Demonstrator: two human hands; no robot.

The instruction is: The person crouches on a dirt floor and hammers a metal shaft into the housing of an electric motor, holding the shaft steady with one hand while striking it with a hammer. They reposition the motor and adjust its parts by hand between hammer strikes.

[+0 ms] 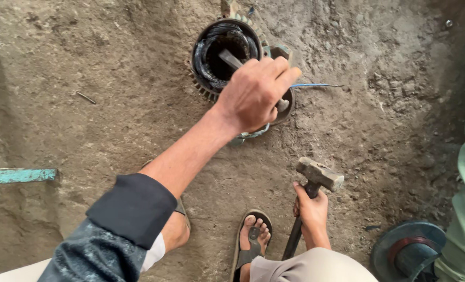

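Left hand (256,94) closed around grey metal chisel bar (230,58), tip inside round black finned motor housing (227,52) on dirt floor (112,78). Right hand (312,209) gripping steel sledgehammer (318,175) near head, low beside sandalled foot (253,237). Bare ground left of housing; teal round cover (407,245) at right edge.

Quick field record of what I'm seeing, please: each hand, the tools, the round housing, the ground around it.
left hand: reaches over the motor housing, closed on a metal chisel
metal chisel: slanted, tip inside the housing's bore
motor housing: round, finned rim, dark inside, lying on the dirt floor
right hand: grips the hammer handle just under the head
hammer: heavy block head, held low, apart from the chisel
blue wire: runs out from the housing to the right
dirt floor: packed earth
feet: in sandals, one sandalled foot beside the hammer handle
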